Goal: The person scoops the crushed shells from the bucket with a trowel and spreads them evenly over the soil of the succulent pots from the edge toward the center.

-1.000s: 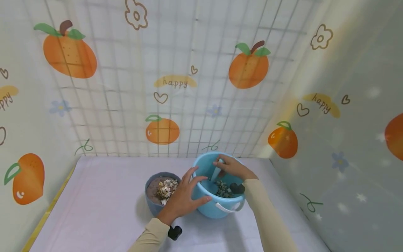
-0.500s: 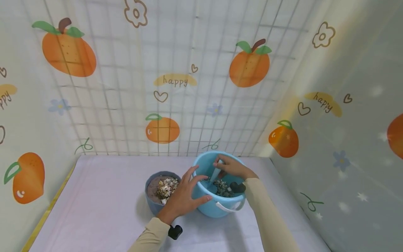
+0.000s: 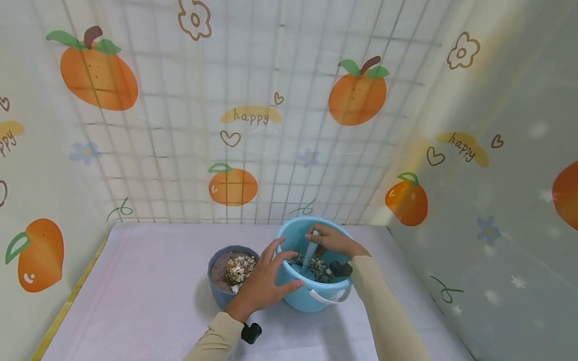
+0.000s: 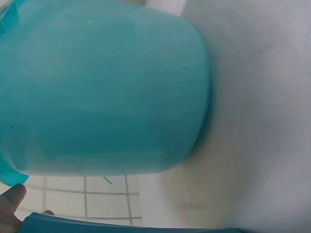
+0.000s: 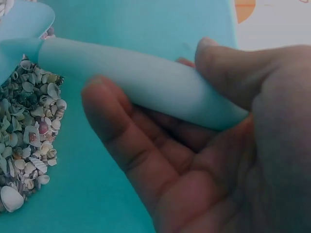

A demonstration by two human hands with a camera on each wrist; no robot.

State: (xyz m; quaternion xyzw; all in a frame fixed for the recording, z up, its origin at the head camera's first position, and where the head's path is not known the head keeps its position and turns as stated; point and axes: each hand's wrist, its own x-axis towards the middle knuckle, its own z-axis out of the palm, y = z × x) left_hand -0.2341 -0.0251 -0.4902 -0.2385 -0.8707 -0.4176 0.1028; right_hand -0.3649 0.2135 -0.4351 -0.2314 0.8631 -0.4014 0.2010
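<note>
In the head view my right hand (image 3: 333, 240) reaches inside a light blue bucket (image 3: 301, 299) and grips the handle of a light blue toy shovel (image 3: 310, 253). The right wrist view shows thumb and fingers around that pale handle (image 5: 131, 77). Small seashells (image 5: 34, 136) lie on the bucket's bottom, and the shovel's blade is down among them, partly hidden. My left hand (image 3: 262, 286) has its fingers spread along the bucket's near-left rim, thumb toward the front. The left wrist view is mostly filled by the bucket's outer wall (image 4: 107, 92).
Left of the bucket stands a grey-blue pot (image 3: 219, 295) holding brownish material topped with pale bits, partly behind my left hand. The bucket's white handle (image 3: 322, 299) hangs at its front. Printed sheets enclose the white-covered table (image 3: 149, 301) at the back and sides.
The shovel's handle has become more upright, and its blade has shifted slightly toward the front and right among the shells. More shells show at the left. My left hand has stayed in place.
</note>
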